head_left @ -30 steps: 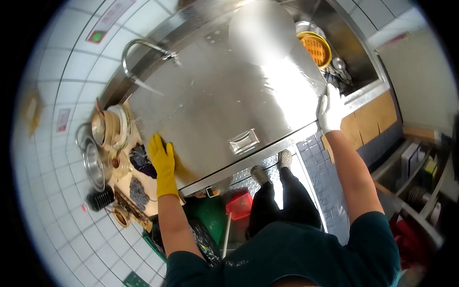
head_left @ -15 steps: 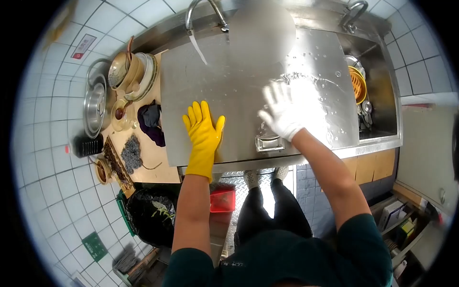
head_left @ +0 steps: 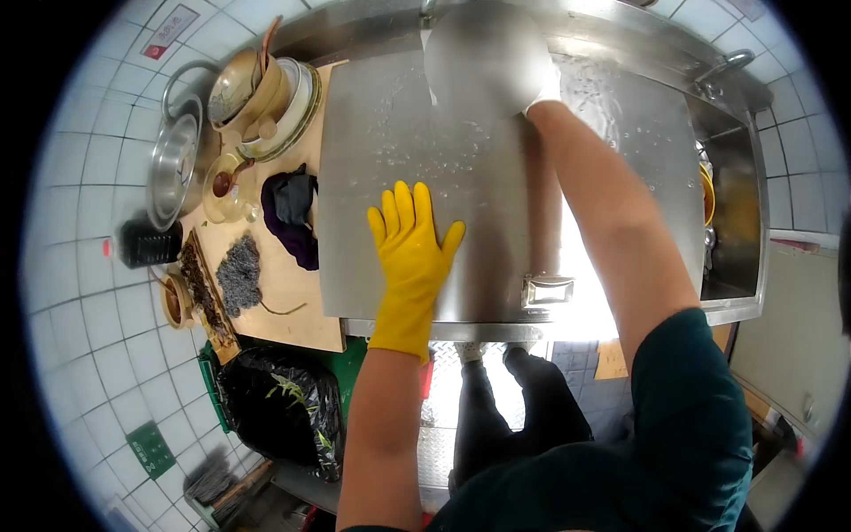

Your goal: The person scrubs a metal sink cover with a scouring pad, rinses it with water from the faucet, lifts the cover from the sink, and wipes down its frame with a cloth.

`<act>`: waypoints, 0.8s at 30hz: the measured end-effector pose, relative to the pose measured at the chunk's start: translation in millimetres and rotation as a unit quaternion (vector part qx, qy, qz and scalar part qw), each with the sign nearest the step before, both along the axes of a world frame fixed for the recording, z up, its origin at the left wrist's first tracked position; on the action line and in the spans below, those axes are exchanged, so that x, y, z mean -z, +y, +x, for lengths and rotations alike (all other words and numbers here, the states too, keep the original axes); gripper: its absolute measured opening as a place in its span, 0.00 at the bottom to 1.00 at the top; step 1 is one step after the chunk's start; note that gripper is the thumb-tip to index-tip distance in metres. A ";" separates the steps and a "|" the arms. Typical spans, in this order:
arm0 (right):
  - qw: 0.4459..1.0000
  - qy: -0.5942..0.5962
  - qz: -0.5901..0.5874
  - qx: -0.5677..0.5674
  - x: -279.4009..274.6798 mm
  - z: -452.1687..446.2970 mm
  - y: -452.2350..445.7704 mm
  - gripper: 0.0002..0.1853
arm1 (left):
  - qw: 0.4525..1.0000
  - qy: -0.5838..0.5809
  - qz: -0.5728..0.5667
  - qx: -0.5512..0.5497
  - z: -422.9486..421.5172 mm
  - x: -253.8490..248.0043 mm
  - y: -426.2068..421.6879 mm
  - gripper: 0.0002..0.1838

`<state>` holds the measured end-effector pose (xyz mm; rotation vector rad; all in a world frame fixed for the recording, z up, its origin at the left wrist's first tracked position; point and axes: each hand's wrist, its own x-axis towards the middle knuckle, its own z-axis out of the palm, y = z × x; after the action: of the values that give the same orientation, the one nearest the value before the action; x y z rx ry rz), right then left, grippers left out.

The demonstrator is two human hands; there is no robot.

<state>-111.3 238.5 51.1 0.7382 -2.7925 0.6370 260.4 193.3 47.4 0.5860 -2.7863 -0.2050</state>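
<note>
My left hand (head_left: 413,244), in a yellow rubber glove, lies flat with spread fingers on a large stainless steel panel (head_left: 483,239). Reaching toward the back of the panel, my right hand (head_left: 546,89) is in a white glove, mostly hidden behind a blurred round patch, so its fingers do not show. Water drops and wet streaks mark the steel. A recessed metal handle (head_left: 547,291) sits near the panel's front edge. Behind the panel stands a faucet (head_left: 428,12), partly covered by the blur, with water running from it.
On the left, a wooden board (head_left: 292,326) bears stacked bowls (head_left: 257,97), a dark cloth (head_left: 291,213) and grey steel wool (head_left: 240,277). Below it is a black-lined bin (head_left: 266,408). At right are a sink (head_left: 737,204) with a yellow basket (head_left: 707,193) and another faucet (head_left: 727,66).
My right hand has moved from the panel's right edge across the middle to the back. My left hand has shifted inward from the left edge. The view has turned and shifted.
</note>
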 end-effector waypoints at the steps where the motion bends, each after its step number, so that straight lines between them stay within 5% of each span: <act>1: 0.999 0.004 0.035 0.006 -2.6 -7.5 -6.9 0.41 | 1.000 0.002 0.001 -0.001 0.4 1.4 0.1 0.47; 8: 0.997 -0.049 -0.023 -0.060 11.3 -44.7 -25.1 0.34 | 1.000 0.007 0.011 -0.005 -0.2 1.5 -1.0 0.47; 16: 0.991 -0.129 -0.004 -0.041 6.9 -57.7 -27.6 0.36 | 1.000 0.004 0.027 -0.013 -2.5 -2.0 1.7 0.46; 21: 0.979 -0.136 -0.100 -0.114 -7.4 -23.6 14.7 0.37 | 0.999 -0.037 0.014 -0.024 -3.9 -4.1 3.4 0.48; 23: 0.983 0.075 -0.139 -0.095 16.4 -1.0 58.6 0.34 | 0.998 -0.063 0.019 -0.020 -1.6 -6.0 2.1 0.49; 24: 0.990 0.060 -0.098 -0.084 -8.5 21.0 100.8 0.33 | 0.998 -0.056 0.022 -0.009 -1.9 -5.5 2.6 0.49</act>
<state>-90.3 339.3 59.6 0.9439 -2.5309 0.8527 258.5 195.9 52.9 0.6530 -2.8892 -0.2383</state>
